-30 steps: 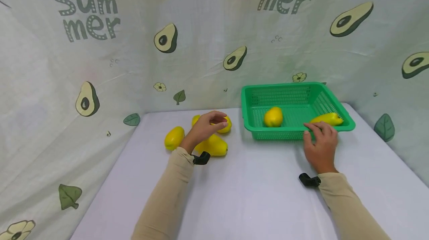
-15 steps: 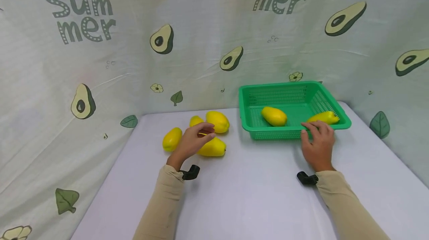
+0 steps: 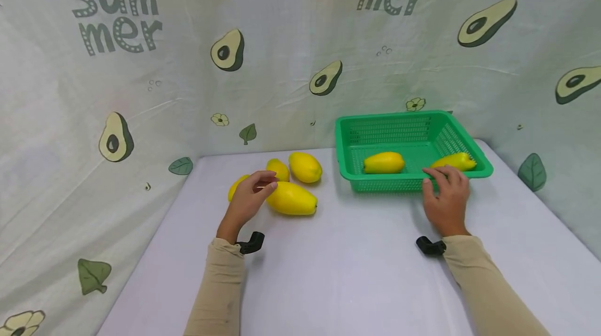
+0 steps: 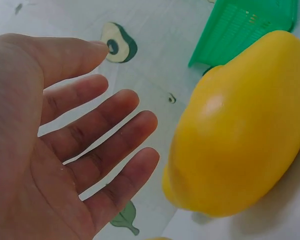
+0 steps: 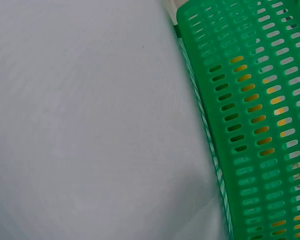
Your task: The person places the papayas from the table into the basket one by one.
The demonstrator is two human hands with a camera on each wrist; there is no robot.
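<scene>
My left hand (image 3: 247,198) hovers over the left part of the table, its fingers loosely bent and holding nothing. Just right of it lies a large yellow papaya-like fruit (image 3: 292,199); the left wrist view shows this yellow fruit (image 4: 235,130) apart from the fingertips. Behind are a rounder yellow fruit (image 3: 305,167) and a smaller one (image 3: 278,170). Another yellow fruit (image 3: 236,188) is partly hidden by the hand. My right hand (image 3: 447,199) grips the front rim of the green basket (image 3: 385,181), fingers over it and thumb outside. The right hand is out of sight in its wrist view.
Inside the basket lie a yellow fruit (image 3: 384,163) at the left and a long yellow one (image 3: 454,162) at the right, near the front wall. A printed cloth (image 3: 281,54) hangs behind the white-covered table (image 3: 338,268).
My left hand has drawn back left, away from the basket, uncovering the fruits behind. The left fruit in the basket has turned from end-on to lying sideways. My right hand stays at the rim.
</scene>
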